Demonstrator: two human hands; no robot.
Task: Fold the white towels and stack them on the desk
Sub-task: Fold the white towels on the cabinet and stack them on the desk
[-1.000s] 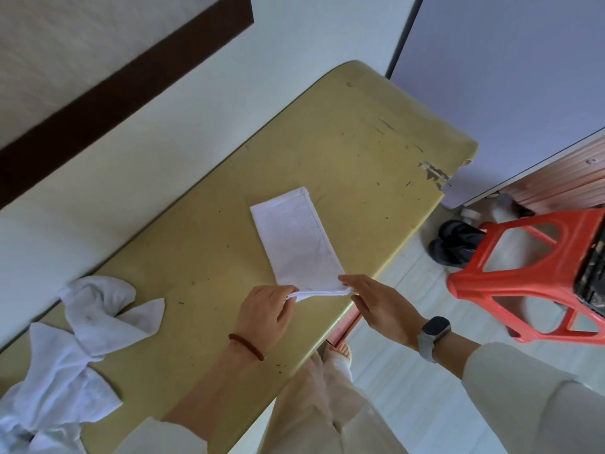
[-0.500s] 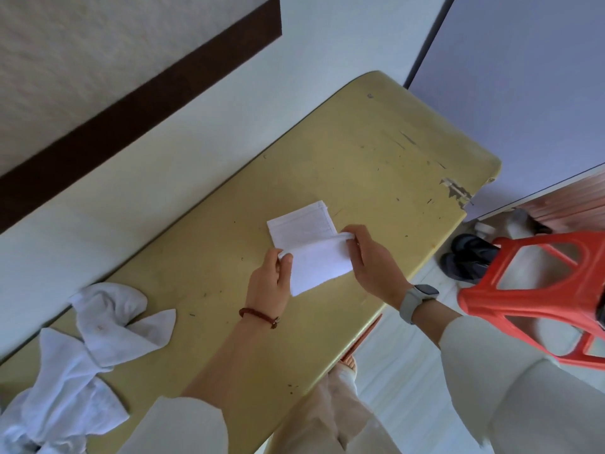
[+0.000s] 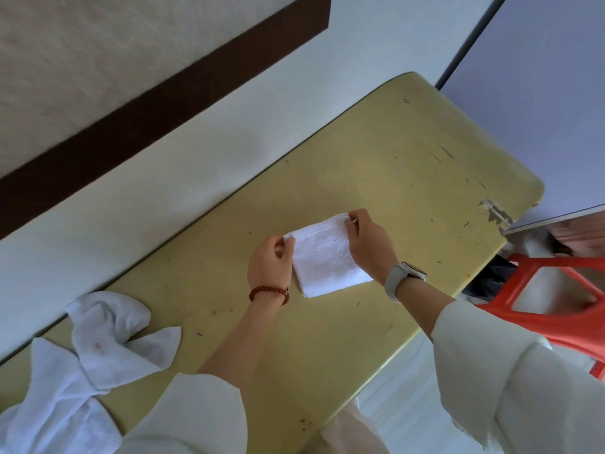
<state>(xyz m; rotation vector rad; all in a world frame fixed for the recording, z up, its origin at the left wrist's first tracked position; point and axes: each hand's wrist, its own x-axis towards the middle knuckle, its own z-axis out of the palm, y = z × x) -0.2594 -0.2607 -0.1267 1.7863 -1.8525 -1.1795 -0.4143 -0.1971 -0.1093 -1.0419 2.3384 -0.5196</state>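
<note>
Since small folded white terry towel point(image 3: 327, 257) is soft and light, pinched at far corners by left hand point(image 3: 270, 265) and right hand point(image 3: 368, 244); best gripped there.

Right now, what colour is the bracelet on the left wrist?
Dark red beads; bracelet shows best in the head view.

One head-worn view, steep downward tilt.
It looks close over the yellow table point(image 3: 376, 178) toward the wall point(image 3: 196, 136).

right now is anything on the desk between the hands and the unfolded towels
Nothing visible: bare desk lies between the left hand, pinching the folded towel, and the crumpled towels.
</note>
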